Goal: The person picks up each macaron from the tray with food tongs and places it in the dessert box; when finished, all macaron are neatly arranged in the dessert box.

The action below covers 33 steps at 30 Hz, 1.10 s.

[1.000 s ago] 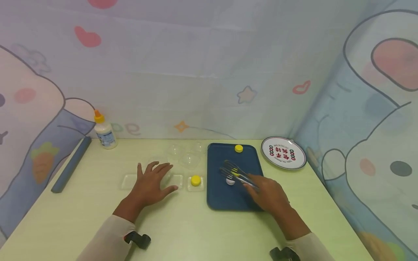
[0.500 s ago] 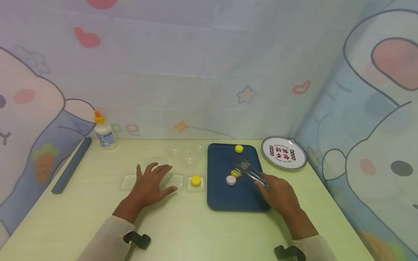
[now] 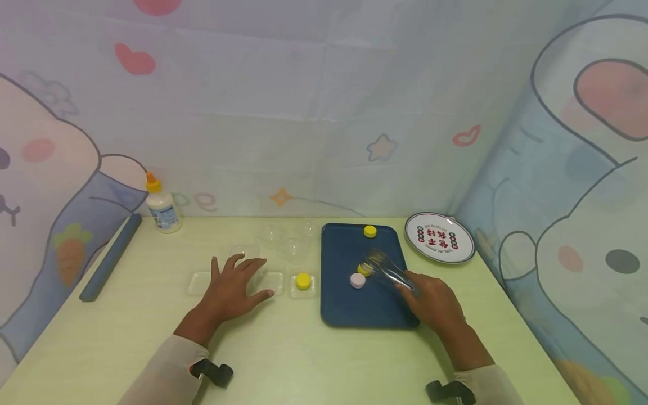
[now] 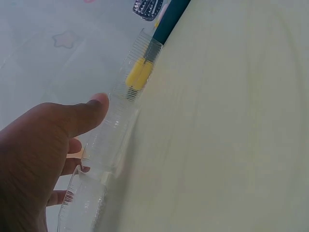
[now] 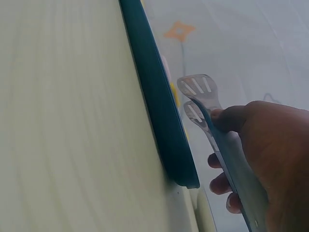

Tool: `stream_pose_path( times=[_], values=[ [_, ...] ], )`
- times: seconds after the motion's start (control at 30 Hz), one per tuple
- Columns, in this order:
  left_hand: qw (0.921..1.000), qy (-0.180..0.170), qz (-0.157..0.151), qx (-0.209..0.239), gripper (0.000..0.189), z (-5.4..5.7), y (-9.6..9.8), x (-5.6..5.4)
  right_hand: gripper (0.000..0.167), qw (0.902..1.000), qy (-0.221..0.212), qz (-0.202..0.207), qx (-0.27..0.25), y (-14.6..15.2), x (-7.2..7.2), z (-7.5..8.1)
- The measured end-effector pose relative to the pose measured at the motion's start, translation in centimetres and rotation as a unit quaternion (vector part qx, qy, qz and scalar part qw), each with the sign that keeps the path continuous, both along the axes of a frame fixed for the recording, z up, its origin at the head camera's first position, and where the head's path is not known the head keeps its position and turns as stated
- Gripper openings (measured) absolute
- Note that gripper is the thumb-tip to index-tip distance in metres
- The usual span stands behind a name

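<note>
My right hand (image 3: 434, 299) holds metal tongs (image 3: 394, 273) over the dark blue tray (image 3: 344, 312); their slotted tips (image 5: 200, 89) stand a little apart in the right wrist view. Beneath the tips lies a small round yellow piece (image 3: 363, 269), partly covered by them. Beside it is a pale pinkish-white round piece (image 3: 358, 280), and another yellow one (image 3: 370, 231) lies near the tray's far edge. My left hand (image 3: 228, 293) has its fingers spread over clear plastic boxes (image 3: 271, 282). A yellow round piece (image 3: 303, 281) sits in the small clear box (image 3: 295, 293) right of that hand.
Clear plastic domes (image 3: 293, 247) stand behind the boxes. A white plate (image 3: 430, 253) with red lettering is at the back right. A glue bottle (image 3: 163, 211) stands at the back left, near a long blue-grey roll (image 3: 111, 257). Patterned cloth (image 3: 324, 140) walls the table's back.
My right hand has drawn the tongs to the right, off the pale piece and over the yellow one, mostly in the first half second. My left hand has stayed put.
</note>
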<state>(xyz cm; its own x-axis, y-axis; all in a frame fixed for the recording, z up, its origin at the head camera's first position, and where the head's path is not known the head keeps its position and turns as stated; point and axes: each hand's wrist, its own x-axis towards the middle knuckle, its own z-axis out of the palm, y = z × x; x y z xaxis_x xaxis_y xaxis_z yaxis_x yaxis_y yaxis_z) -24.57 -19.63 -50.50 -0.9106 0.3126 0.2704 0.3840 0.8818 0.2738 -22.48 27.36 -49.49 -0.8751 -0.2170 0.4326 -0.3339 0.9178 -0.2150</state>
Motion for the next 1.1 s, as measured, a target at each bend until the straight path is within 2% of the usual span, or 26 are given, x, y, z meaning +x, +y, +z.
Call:
stream_pose_path(
  times=[0.27,0.57,0.9,1.1],
  values=[
    [1.0000,-0.001,-0.002,0.010,0.075,0.48,0.14,0.37,0.039,0.9998,-0.015,0.009,0.004,0.06,-0.14,-0.24],
    [0.9999,-0.008,-0.002,0.013,0.074,0.34,0.12,0.30,0.038,0.9994,-0.034,0.004,0.003,-0.03,-0.16,-0.24],
    [0.9999,-0.005,-0.002,0.013,0.071,0.49,0.17,0.45,0.040,0.9994,-0.033,-0.007,0.011,-0.21,0.05,0.06],
    [0.9999,-0.001,-0.002,0.014,0.069,0.34,0.14,0.33,0.041,1.0000,-0.008,-0.006,-0.001,-0.67,0.09,0.06]
  ],
)
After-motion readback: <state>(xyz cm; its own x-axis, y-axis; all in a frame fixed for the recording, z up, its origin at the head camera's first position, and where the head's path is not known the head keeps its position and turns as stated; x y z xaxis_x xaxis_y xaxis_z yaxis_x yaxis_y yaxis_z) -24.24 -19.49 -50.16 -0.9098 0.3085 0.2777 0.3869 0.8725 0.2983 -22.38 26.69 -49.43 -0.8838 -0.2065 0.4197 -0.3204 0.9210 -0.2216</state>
